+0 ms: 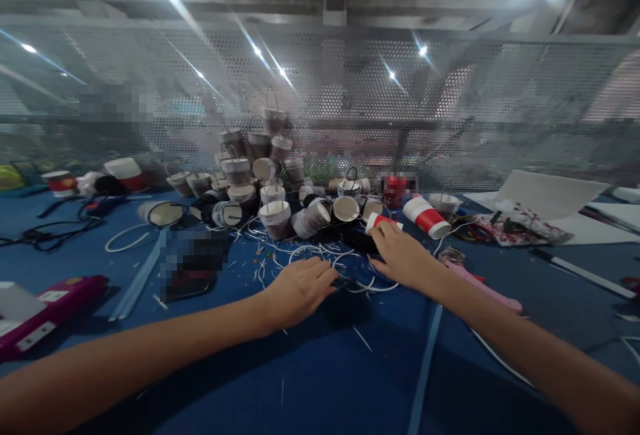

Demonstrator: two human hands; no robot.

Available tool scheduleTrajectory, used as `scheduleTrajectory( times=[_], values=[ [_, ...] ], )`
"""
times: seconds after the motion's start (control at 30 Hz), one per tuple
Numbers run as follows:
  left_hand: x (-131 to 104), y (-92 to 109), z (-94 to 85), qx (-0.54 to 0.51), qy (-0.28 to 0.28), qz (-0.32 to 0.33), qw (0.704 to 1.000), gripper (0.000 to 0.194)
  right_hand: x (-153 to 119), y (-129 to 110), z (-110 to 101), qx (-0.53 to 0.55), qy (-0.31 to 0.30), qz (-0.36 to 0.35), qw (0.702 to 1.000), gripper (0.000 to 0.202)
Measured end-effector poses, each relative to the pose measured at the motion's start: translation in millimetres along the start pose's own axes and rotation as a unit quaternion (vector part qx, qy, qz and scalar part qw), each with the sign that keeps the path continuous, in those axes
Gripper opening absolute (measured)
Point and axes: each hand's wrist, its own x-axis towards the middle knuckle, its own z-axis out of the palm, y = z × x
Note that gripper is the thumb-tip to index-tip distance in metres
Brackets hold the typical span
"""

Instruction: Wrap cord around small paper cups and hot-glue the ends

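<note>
My left hand (pixel 299 290) hovers low over the blue table, palm down, fingers loosely bent and nothing visible in them. White cord (pixel 370 286) lies in loops just beyond it. My right hand (pixel 403 253) reaches forward, thumb apart from its fingers. Its fingertips are at a red and white paper piece (pixel 384 222), partly hidden behind them; whether they touch it I cannot tell. Ahead, several small paper cups wound with pale cord, such as an upright cup (pixel 275 220) and a tipped cup (pixel 311 218), stand or lie in a heap. Some have wire handles.
A red and white stack of paper cups (pixel 427 217) lies at the right, near pink-handled scissors (pixel 485 286). A purple power strip (pixel 55 312) is at the left, with black cables (pixel 55 232) behind. White paper (pixel 550 195) and a pen (pixel 590 275) lie far right. Perforated metal screening (pixel 325 82) rises behind.
</note>
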Motion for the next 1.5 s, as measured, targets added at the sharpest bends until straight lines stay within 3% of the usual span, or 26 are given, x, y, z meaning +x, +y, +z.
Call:
scheduleTrajectory(
  times=[0.1,0.3,0.47,0.6,0.8,0.87,0.97,1.03,1.1,1.2,1.3,1.4,1.5],
  values=[
    [0.9,-2.8,-2.6,0.040,0.023,0.000,0.999,0.019,22.3,-4.7,9.6,-0.029,-0.008,0.006,1.000,0.033],
    [22.7,-46.9,4.2,0.107,0.076,-0.167,0.977,0.059,45.1,-14.1,14.4,-0.031,-0.037,0.047,0.998,0.046],
    [37.1,-80.5,9.6,0.132,0.001,-0.228,0.965,0.064,49.2,-16.9,3.7,0.020,0.014,0.091,0.996,0.033],
    [37.9,-100.1,5.4,0.138,-0.011,-0.243,0.960,0.068,45.0,-5.0,-14.0,0.094,0.032,0.141,0.985,0.034],
    [39.8,-127.5,-17.7,0.052,-0.082,-0.245,0.965,0.074,59.5,17.4,-45.7,0.187,0.049,0.167,0.967,0.033],
    [43.6,-133.1,-34.2,0.003,-0.102,-0.208,0.973,0.083,69.5,20.2,-57.9,0.202,0.072,0.171,0.962,0.029],
    [52.8,-132.4,-62.3,-0.132,-0.103,-0.097,0.981,0.095,83.9,19.4,-72.2,0.226,0.118,0.178,0.950,0.027],
    [60.4,-125.3,-75.5,-0.243,-0.057,-0.060,0.967,0.093,92.2,16.4,-75.6,0.254,0.160,0.177,0.937,0.029],
    [68.4,-116.2,-79.6,-0.360,-0.016,-0.051,0.931,0.086,98.9,12.8,-73.3,0.299,0.198,0.163,0.919,0.030],
    [78.1,-108.1,-72.3,-0.482,0.046,-0.093,0.870,0.067,104.9,10.9,-64.3,0.357,0.224,0.133,0.897,0.031],
    [79.1,-111.6,-64.9,-0.520,0.097,-0.145,0.836,0.044,105.4,18.4,-57.4,0.366,0.252,0.130,0.886,0.033],
    [72.0,-118.2,-67.3,-0.559,0.085,-0.179,0.805,0.033,104.4,30.3,-55.6,0.380,0.269,0.142,0.874,0.036],
    [65.3,-118.8,-73.5,-0.583,0.015,-0.179,0.793,0.040,106.4,35.3,-54.4,0.443,0.248,0.167,0.846,0.031]
  ],
)
